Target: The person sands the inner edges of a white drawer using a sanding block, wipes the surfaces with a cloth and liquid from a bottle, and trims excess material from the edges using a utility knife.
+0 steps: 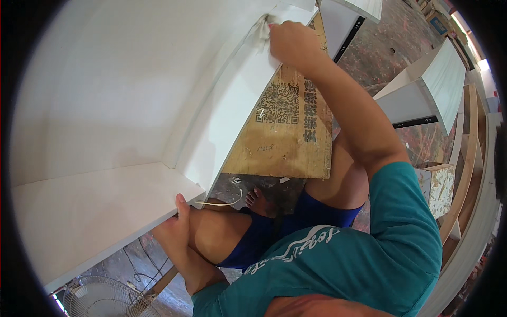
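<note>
A large white cabinet (100, 105) lies open before me, its side boards standing around a broad back panel. My right hand (300, 47) reaches to the far end and is closed on a crumpled white cloth (261, 36). The cloth touches the inner corner along the long narrow board (232, 90). At the near left, my left hand (177, 227) grips the edge of the wide side board (100, 211). Its thumb lies over the edge, and the other fingers are mostly hidden beneath the board.
A printed brown cardboard sheet (285, 153) lies on the stained floor beside the cabinet. White drawers with black runners (417, 122) stand to the right, near a curved wooden frame (467, 153). A wire-guarded fan (100, 296) and loose cables (138, 264) are at lower left.
</note>
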A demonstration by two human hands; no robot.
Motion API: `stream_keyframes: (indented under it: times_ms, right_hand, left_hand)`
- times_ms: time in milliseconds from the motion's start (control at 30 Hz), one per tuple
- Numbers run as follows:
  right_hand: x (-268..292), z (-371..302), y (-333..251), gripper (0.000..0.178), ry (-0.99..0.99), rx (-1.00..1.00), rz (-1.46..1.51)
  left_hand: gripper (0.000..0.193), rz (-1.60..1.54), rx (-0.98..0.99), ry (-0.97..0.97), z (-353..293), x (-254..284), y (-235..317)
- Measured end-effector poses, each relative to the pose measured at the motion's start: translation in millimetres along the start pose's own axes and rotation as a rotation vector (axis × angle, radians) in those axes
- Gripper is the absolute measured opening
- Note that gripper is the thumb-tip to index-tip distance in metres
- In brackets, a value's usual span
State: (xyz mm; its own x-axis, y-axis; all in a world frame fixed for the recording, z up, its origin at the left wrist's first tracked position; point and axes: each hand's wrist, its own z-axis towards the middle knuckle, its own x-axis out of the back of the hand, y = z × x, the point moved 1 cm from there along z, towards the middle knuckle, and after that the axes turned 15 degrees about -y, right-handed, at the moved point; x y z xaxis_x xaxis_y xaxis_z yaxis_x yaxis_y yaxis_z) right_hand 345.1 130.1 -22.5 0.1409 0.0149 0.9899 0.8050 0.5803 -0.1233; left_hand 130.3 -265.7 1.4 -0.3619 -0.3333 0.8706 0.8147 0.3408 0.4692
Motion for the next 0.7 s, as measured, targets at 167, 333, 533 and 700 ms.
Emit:
stream_keyframes:
  times_ms: [167, 333, 533, 700]
  right_hand:
    - [23.7, -39.5, -51.0, 0.023, -0.182, 0.077, -0.001]
    - [11.2, 3.7, -4.7, 0.023, -0.053, -0.027, -0.024]
    - [6.1, 25.2, 28.6, 0.024, -0.03, -0.113, -0.063]
    - [33.3, -6.9, -14.6, 0.025, -0.148, -0.031, -0.056]
  left_hand:
    - [0.039, 0.011, 0.01, -0.011, -2.9, 3.6, -1.9]
    - [0.035, 0.066, 0.001, -0.011, -0.1, 3.9, 5.3]
    - [0.037, 0.062, -0.026, 0.007, -0.1, 0.2, 4.5]
    - [0.037, 0.046, -0.005, -0.001, -3.9, 2.7, -3.2]
